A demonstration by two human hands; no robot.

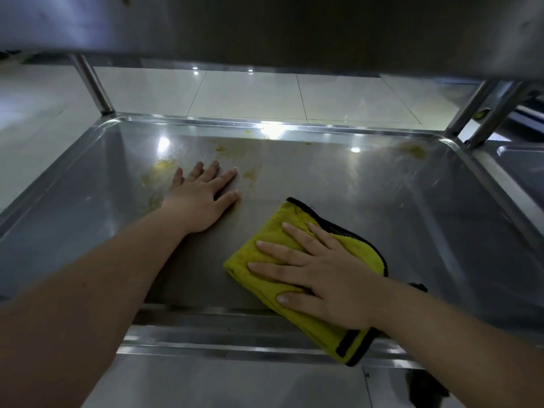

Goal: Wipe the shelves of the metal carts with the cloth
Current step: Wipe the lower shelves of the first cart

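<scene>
A steel cart shelf (368,195) with raised edges fills the head view. A folded yellow cloth (265,231) with black trim lies near the shelf's front edge, its corner hanging over the rim. My right hand (321,275) presses flat on the cloth with straight, spread fingers. To its left my left hand (200,198) rests flat on the bare metal, palm down. Yellowish smears (162,166) mark the shelf beyond my left hand, and another patch (413,150) sits at the far right corner.
The shelf above (265,28) hangs low over the top of the view. Upright posts stand at the far left (91,83) and far right (477,110) corners. A second metal cart (521,169) adjoins on the right. Pale tiled floor (250,95) lies beyond.
</scene>
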